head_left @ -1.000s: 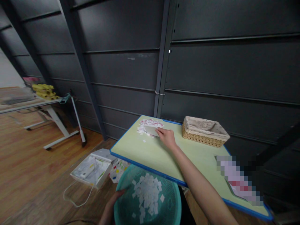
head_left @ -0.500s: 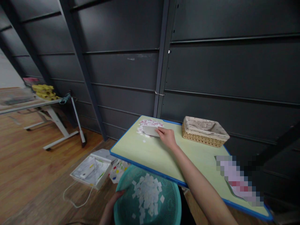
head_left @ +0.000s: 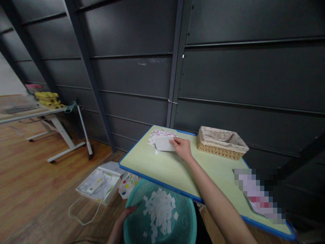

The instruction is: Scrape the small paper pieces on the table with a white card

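Pinched in my right hand is a flat white card, held low over the pale green tabletop. Just behind the card lies a heap of small white and pinkish paper scraps, partly hidden by it. My left hand grips the left rim of a teal plastic basket, its fingers mostly out of sight. Many small white paper pieces lie in the basket, below the table's front edge.
A lined wicker basket stands at the table's back right. A pixelated packet lies near the right end. On the floor at left is an open white box with a cord. A dark panel wall rises behind.
My right hand has drawn the white card slightly nearer to me, and its face is tilted more into view. My left hand and the teal basket stay put.
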`<state>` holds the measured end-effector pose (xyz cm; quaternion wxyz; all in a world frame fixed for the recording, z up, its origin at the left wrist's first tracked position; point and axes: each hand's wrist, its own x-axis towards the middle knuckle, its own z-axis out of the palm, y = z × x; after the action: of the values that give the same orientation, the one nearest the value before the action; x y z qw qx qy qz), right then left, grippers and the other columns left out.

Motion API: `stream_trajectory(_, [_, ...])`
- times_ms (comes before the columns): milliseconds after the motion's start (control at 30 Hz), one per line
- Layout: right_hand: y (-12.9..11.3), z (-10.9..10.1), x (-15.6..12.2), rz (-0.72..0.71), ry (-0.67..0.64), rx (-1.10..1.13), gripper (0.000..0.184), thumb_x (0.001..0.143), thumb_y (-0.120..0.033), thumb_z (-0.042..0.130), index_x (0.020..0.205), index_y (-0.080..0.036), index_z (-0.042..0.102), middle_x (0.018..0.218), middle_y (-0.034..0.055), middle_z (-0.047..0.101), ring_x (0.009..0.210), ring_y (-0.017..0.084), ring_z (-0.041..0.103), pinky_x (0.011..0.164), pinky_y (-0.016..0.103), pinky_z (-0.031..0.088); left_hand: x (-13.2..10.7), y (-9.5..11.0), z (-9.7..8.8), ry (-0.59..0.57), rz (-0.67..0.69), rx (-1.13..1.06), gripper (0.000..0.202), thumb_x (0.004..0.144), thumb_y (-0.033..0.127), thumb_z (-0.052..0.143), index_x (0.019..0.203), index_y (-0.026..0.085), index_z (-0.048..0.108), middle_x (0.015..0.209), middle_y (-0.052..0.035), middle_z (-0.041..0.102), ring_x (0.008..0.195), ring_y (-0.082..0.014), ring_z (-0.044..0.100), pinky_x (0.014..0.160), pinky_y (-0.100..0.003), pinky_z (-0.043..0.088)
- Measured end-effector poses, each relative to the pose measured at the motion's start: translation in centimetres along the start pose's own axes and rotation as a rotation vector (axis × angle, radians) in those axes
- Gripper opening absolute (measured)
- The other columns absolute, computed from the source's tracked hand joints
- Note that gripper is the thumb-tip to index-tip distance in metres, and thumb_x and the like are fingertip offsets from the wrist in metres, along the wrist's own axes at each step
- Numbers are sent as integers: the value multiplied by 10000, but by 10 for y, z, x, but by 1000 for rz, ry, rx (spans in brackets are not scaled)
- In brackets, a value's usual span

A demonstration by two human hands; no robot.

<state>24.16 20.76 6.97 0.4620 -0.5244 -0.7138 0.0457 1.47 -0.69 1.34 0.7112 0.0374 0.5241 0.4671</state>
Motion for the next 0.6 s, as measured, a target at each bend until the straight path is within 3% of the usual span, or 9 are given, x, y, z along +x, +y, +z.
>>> stream_trajectory(200, [3, -1, 1, 10, -8, -27, 346, 846, -389, 517, 611, -189, 674, 568, 26, 646, 545, 172, 544, 560, 263, 338, 3, 0, -2, 33, 9, -28, 841, 729, 207, 656, 1436, -33, 269, 626, -98, 774, 723, -343, 738, 754, -459, 562])
stream_trajectory(433, [8, 8, -1, 15, 28, 8, 334, 865, -421, 500, 757, -210, 736, 775, 70, 738, 702, 231, 637, 625, 281, 406, 0, -1, -2, -16, -24, -43, 828, 741, 307, 671, 1417, -24, 327, 692, -119, 787, 814, -354, 732, 795, -465, 552])
stream_trajectory(600, [3, 4, -1, -13, -19, -57, 348, 865, -396, 493, 665, -202, 701, 659, 42, 703, 590, 188, 583, 573, 265, 348, 0, 0, -2, -1, 12, -2, 822, 735, 257, 666, 1420, -25, 310, 658, -104, 782, 793, -348, 735, 804, -467, 551])
